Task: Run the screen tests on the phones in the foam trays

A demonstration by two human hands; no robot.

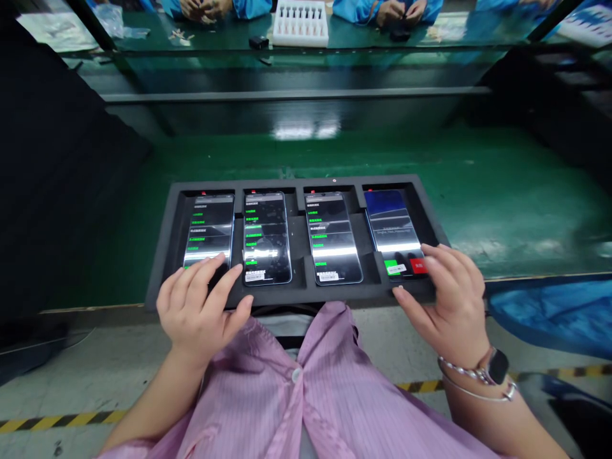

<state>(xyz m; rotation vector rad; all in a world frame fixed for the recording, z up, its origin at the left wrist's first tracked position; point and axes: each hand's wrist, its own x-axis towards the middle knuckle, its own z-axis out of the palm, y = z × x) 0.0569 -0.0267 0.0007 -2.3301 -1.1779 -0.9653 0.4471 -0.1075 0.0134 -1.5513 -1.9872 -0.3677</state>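
A black foam tray (294, 296) lies at the front edge of the green bench, with several lit smartphones in its slots. My left hand (203, 303) is spread over the lower end of the leftmost phone (209, 223), covering part of its screen. The second phone (266, 239) and the third phone (333, 239) show dark lists with green lines. At the rightmost phone (393, 223), whose screen has a green and a red button, my right hand (447, 293) hovers or rests with fingers apart near the red button. Whether fingertips touch the glass I cannot tell.
Across the green bench (229, 156) runs a raised shelf rail (296, 95). Beyond it, co-workers' hands (205, 9) work beside a white slotted tray (300, 24). Dark cloth-like shapes (52, 166) flank the left side. A blue covered seat (554, 312) is at right.
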